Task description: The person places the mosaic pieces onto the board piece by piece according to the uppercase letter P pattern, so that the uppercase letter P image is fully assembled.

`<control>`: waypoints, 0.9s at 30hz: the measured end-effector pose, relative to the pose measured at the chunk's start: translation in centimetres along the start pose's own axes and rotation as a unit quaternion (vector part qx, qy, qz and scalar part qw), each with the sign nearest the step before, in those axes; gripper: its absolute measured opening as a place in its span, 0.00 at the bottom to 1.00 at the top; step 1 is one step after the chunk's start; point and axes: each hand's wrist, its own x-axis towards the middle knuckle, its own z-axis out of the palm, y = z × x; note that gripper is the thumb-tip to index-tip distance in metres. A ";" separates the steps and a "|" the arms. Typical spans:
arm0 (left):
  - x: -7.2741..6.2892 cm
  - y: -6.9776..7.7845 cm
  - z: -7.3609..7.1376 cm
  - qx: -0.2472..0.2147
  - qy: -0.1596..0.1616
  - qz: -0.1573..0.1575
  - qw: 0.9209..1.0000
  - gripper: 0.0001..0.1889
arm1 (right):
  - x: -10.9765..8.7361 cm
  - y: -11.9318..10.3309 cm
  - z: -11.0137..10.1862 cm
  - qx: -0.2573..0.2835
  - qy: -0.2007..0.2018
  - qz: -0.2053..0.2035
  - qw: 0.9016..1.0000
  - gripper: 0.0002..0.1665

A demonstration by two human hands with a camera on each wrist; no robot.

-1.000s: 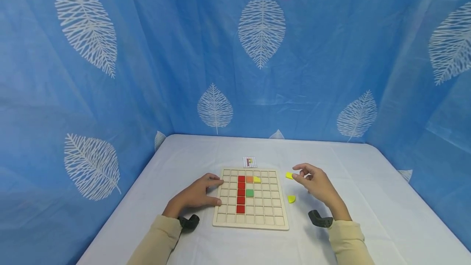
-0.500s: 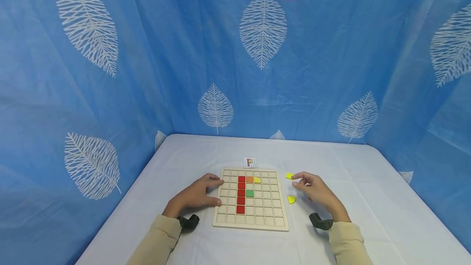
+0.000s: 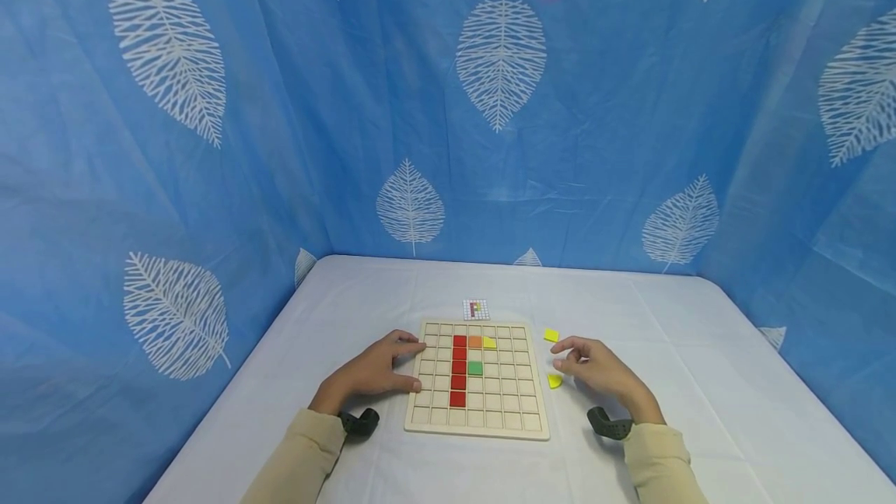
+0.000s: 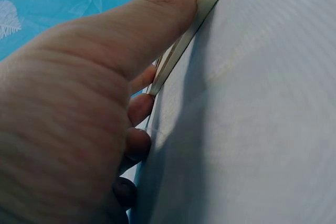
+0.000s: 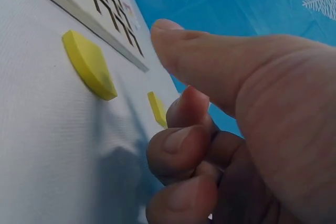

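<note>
My left hand (image 3: 374,368) rests at the left edge of a wooden grid board (image 3: 500,420), thumb and fingertips touching its rim. The left wrist view shows that thumb (image 4: 163,14) against the board's side. To the right of the board, my right hand (image 3: 598,370) hovers with bent fingers and nothing between them. Two yellow tiles lie near it on the table: a square one (image 3: 551,335) just beyond the fingertips and a round-edged one (image 3: 555,381) just nearer the body. In the right wrist view, the round-edged tile (image 5: 89,65) lies left of the thumb.
Set in the board are a column of red squares (image 3: 458,366), an orange tile (image 3: 475,342), a yellow one (image 3: 489,343) and a green square (image 3: 475,369). A small pattern card (image 3: 476,309) lies behind the board. Blue leaf-print curtains (image 3: 602,177) enclose the white-covered table (image 3: 630,309).
My right hand has drawn back toward the body from beside the yellow square, which now shows fully. The left hand, board and tiles stay put.
</note>
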 end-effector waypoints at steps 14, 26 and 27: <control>-0.2 0.1 -0.1 -0.007 -0.004 0.001 1.000 0.43 | -0.4 0.2 0.3 -0.008 -0.058 -0.007 0.998 0.18; -0.3 0.3 -0.1 -0.002 -0.002 -0.005 1.000 0.43 | -0.6 0.2 0.2 -0.010 -0.081 -0.027 0.996 0.18; -0.3 0.3 -0.1 -0.001 -0.002 -0.005 1.000 0.43 | -0.6 0.2 0.2 -0.011 -0.080 -0.026 0.996 0.18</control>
